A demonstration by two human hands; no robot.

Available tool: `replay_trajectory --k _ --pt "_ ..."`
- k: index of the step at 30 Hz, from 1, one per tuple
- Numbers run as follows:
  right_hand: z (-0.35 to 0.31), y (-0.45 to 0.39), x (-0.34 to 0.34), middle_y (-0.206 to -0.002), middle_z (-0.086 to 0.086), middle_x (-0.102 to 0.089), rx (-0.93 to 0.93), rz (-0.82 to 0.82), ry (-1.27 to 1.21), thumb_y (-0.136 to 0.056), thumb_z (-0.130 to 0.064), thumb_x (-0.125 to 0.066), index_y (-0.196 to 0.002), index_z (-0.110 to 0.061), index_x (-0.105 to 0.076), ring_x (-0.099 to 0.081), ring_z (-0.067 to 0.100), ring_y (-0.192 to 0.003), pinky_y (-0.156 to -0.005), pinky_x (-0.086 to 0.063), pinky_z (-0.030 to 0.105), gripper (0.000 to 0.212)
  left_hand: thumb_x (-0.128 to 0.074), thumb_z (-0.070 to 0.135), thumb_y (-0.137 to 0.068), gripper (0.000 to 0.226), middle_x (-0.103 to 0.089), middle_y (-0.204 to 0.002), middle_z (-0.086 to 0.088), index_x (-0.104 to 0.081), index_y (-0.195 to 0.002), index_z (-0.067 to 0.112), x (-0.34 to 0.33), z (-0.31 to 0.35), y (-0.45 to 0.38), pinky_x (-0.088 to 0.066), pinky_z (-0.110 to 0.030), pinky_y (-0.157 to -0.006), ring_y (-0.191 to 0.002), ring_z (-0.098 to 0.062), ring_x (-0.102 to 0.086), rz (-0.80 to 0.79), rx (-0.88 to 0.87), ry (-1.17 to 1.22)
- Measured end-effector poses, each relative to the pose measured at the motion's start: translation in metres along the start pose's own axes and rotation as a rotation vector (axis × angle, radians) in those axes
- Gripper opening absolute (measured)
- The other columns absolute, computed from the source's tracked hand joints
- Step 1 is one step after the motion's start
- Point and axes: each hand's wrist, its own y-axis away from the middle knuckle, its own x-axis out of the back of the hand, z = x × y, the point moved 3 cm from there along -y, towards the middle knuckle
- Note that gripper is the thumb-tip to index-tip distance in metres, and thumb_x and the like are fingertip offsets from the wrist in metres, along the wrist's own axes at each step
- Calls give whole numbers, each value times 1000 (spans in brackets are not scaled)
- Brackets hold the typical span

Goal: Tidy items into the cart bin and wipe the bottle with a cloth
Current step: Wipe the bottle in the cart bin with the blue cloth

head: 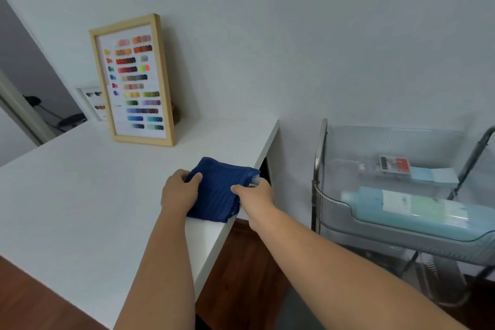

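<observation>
Hands at the right edge of a white table (80, 196), both closed on a folded blue cloth (217, 193). Left hand (179, 193) gripping the cloth's left side, thumb on top, fingers wrapped under the near fold. Right hand (255, 193) pinching the cloth's right side, knuckles just over the table edge. Small pale object (255, 180) protruding from the cloth at the right hand; too hidden and blurred to identify, possibly the tip of a bottle. Cloth resting on the tabletop near the corner, its right end level with the table's edge.

Wooden frame (134, 80) with rows of colour swatches, upright and leaning against the wall at the back of the table; smaller white frame (92, 102) partly hidden behind it to the left.

Cart (320, 158) with metal posts beside the table, apart from it. Clear bin (348, 209) on the cart's top level, holding a large light-blue bottle (407, 212) lying on its side along the near wall, and a small red-and-white box (395, 164) with a pale blue packet (434, 175) farther back.
</observation>
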Motion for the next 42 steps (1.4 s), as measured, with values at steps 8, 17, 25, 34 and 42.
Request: replay_trajectory --k 8,17,25,34,42 --pt "-10 10 28 -109 4 -68 57 -129 -194 -90 -10 -62 -108 -21 -62 -64 20 -101 -87 -53 33 21 -49 41 -99 16 -59 -109 11 -50 -110 31 8 40 21 -47 -34 -83 -101 -15 -57 15 -127 343" --pt "-40 39 110 -113 5 -63 113 86 -433 -84 -13 -69 -119 -24 -48 -65 17 -96 -67 -54 28 42 -57 40 -95 9 -74 -89 6 -62 -93 32 -17 139 86 -56 -31 -65 -80 -11 -72 -336 -285 654" --pt "-62 90 174 -98 1 -69 320 121 -291 -95 -17 -49 -101 -24 -68 -65 1 -78 -64 -51 17 20 -53 36 -97 10 -67 -82 6 -54 -95 26 -53 238 154 -44 -28 -62 -74 -10 -62 -435 -802 -27" --pt "-82 101 259 -107 5 -72 196 10 -851 -97 -45 -46 -100 -18 -76 -69 20 -96 -86 -53 35 41 -57 39 -93 8 -69 -91 15 -63 -88 34 -120 304 236 -52 -28 -75 -81 -6 -65 -642 -1018 -18" --pt "-82 93 317 -130 10 -63 174 -56 -1095 -89 -49 -51 -131 -18 -59 -63 32 -112 -94 -47 52 53 -60 30 -90 5 -71 -94 6 -65 -91 28 -182 270 141 -49 -26 -72 -86 -16 -67 -461 -635 -38"
